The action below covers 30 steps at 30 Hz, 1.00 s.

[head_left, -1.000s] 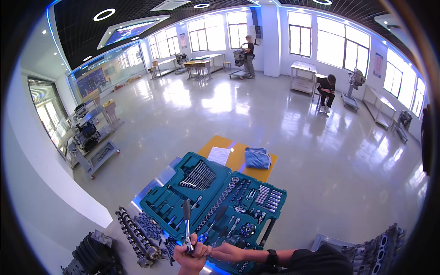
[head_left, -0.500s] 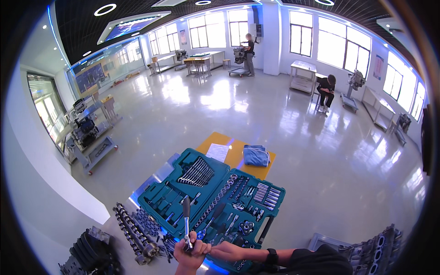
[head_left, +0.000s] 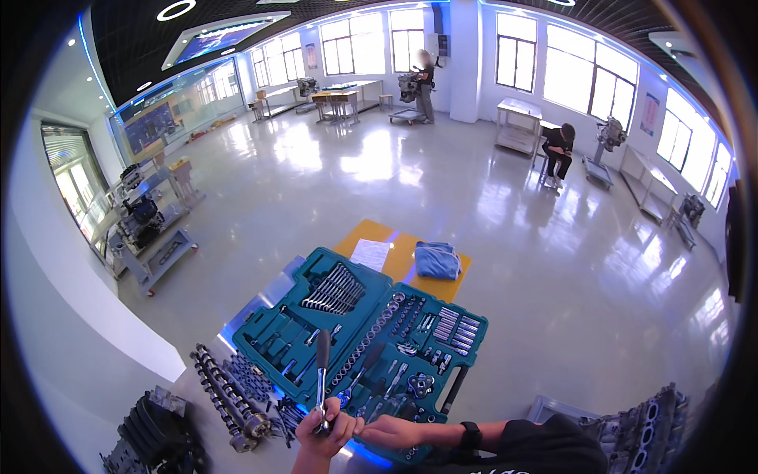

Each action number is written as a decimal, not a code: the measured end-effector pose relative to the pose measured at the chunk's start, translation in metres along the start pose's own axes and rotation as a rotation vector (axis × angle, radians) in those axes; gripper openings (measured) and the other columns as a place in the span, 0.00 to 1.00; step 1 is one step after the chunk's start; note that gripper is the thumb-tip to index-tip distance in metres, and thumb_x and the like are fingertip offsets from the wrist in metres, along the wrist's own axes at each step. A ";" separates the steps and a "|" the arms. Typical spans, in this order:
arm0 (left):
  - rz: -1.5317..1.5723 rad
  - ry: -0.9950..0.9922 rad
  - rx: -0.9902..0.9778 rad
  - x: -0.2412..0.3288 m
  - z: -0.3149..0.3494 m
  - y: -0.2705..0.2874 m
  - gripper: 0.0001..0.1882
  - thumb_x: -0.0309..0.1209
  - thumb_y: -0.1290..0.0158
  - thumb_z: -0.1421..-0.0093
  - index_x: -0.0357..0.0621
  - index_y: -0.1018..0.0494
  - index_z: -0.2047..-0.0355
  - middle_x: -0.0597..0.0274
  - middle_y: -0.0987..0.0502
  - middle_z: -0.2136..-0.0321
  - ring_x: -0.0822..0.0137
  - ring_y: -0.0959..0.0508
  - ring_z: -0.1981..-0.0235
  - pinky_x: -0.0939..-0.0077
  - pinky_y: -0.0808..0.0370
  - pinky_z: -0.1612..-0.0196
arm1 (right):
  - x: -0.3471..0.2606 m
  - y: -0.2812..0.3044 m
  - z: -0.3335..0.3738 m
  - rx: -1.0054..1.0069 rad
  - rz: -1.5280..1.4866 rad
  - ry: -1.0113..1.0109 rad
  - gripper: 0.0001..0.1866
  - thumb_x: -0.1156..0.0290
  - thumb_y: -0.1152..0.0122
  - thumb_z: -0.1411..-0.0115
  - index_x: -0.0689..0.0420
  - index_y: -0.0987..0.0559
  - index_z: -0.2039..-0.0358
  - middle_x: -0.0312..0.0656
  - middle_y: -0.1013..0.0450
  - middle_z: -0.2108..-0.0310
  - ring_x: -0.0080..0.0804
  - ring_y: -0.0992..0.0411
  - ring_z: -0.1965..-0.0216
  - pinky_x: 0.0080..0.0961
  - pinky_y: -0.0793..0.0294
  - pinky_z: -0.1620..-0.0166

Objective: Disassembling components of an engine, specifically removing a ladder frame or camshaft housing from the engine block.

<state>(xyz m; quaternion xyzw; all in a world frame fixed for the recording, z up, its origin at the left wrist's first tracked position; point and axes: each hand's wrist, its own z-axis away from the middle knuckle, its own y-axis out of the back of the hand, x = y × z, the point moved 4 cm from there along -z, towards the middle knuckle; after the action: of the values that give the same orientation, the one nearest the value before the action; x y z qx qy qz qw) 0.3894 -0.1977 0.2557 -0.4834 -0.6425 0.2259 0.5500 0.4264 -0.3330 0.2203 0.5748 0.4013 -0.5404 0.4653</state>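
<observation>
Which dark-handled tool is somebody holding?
The shiny ratchet-like tool gripped in the left hand; the similar dark-handled one lies in the green case.

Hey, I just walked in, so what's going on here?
A person's left hand grips a ratchet by its lower end, handle up. The right hand is close beside it; whether it holds anything is hard to tell. An open tool case lies in front, with camshafts to its left and a blue cloth beyond it.

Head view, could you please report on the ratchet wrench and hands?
Left hand gripping ratchet wrench. Right hand alongside, grip unclear. Nothing seen blocking it.
</observation>
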 end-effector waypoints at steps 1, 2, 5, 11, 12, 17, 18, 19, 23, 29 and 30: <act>0.020 0.027 -0.031 0.000 -0.002 -0.001 0.14 0.47 0.59 0.39 0.52 0.39 0.69 0.68 0.39 0.88 0.69 0.36 0.82 0.68 0.40 0.59 | 0.002 0.000 0.000 0.011 -0.002 -0.003 0.23 0.57 0.62 0.30 0.64 0.29 0.70 0.39 0.31 0.78 0.23 0.34 0.73 0.30 0.33 0.66; 0.042 0.061 -0.063 0.000 -0.004 -0.003 0.13 0.46 0.58 0.40 0.51 0.39 0.70 0.67 0.36 0.88 0.67 0.33 0.81 0.67 0.40 0.58 | 0.004 0.001 0.001 0.013 -0.028 0.032 0.22 0.57 0.60 0.30 0.64 0.28 0.69 0.39 0.33 0.80 0.25 0.35 0.76 0.29 0.34 0.68; -0.046 0.177 -0.073 0.007 -0.007 -0.002 0.11 0.42 0.56 0.44 0.50 0.38 0.73 0.61 0.32 0.87 0.61 0.28 0.77 0.65 0.40 0.53 | 0.002 0.007 0.004 0.062 0.057 0.086 0.22 0.57 0.58 0.31 0.65 0.27 0.68 0.42 0.33 0.81 0.33 0.34 0.78 0.32 0.34 0.71; -0.447 0.238 0.339 0.005 -0.013 0.021 0.11 0.33 0.50 0.47 0.37 0.33 0.69 0.54 0.25 0.77 0.55 0.23 0.69 0.62 0.27 0.58 | -0.010 0.052 0.016 0.061 0.701 -0.105 0.26 0.52 0.58 0.33 0.63 0.24 0.73 0.53 0.28 0.81 0.51 0.28 0.77 0.44 0.29 0.71; -0.716 0.250 0.470 0.001 -0.011 0.036 0.09 0.32 0.50 0.45 0.38 0.33 0.70 0.56 0.26 0.78 0.60 0.24 0.71 0.68 0.27 0.61 | -0.010 0.056 0.019 0.023 0.884 -0.193 0.27 0.50 0.58 0.33 0.61 0.23 0.75 0.53 0.27 0.81 0.52 0.27 0.77 0.45 0.28 0.71; -0.838 -0.059 0.800 -0.017 -0.014 0.062 0.19 0.38 0.52 0.35 0.42 0.36 0.80 0.65 0.31 0.85 0.75 0.31 0.84 0.79 0.35 0.79 | -0.018 0.058 0.016 0.009 0.935 -0.299 0.28 0.49 0.58 0.34 0.61 0.23 0.76 0.52 0.27 0.81 0.52 0.26 0.77 0.45 0.25 0.70; -0.859 -0.115 0.770 -0.011 -0.020 0.055 0.22 0.40 0.54 0.33 0.43 0.39 0.83 0.68 0.35 0.89 0.76 0.33 0.86 0.79 0.36 0.81 | -0.024 0.058 0.014 0.024 0.931 -0.320 0.29 0.48 0.60 0.34 0.61 0.24 0.75 0.52 0.27 0.82 0.53 0.26 0.77 0.45 0.26 0.70; -0.860 -0.109 0.785 -0.006 -0.023 0.050 0.22 0.40 0.54 0.33 0.43 0.39 0.83 0.68 0.35 0.89 0.76 0.33 0.86 0.79 0.36 0.81 | -0.027 0.059 0.012 0.040 0.925 -0.340 0.29 0.48 0.61 0.33 0.61 0.25 0.74 0.51 0.28 0.82 0.53 0.27 0.77 0.46 0.26 0.69; -1.094 -0.258 0.703 0.023 -0.043 0.020 0.23 0.42 0.55 0.33 0.44 0.39 0.82 0.69 0.39 0.90 0.74 0.32 0.88 0.80 0.37 0.83 | -0.052 0.068 0.004 0.182 0.901 -0.264 0.28 0.51 0.57 0.34 0.62 0.24 0.78 0.52 0.28 0.83 0.52 0.27 0.79 0.46 0.27 0.73; -1.357 -0.435 0.557 0.042 -0.056 -0.011 0.21 0.42 0.55 0.33 0.38 0.33 0.78 0.63 0.29 0.89 0.71 0.27 0.88 0.80 0.34 0.83 | -0.086 0.074 0.007 0.208 0.723 -0.265 0.27 0.52 0.57 0.34 0.63 0.24 0.76 0.54 0.28 0.82 0.52 0.27 0.76 0.45 0.28 0.69; -1.442 -0.476 0.492 0.043 -0.057 -0.017 0.21 0.41 0.55 0.34 0.38 0.32 0.78 0.62 0.28 0.89 0.71 0.27 0.88 0.79 0.34 0.83 | -0.087 0.073 0.010 0.210 0.671 -0.260 0.27 0.52 0.57 0.33 0.63 0.23 0.75 0.55 0.29 0.81 0.52 0.27 0.75 0.44 0.28 0.68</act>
<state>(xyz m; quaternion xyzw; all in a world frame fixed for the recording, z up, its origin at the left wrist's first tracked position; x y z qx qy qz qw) 0.4385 -0.1812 0.3072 0.2480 -0.8288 0.0470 0.4994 0.4863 -0.3568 0.3140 0.6456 0.0707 -0.4647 0.6019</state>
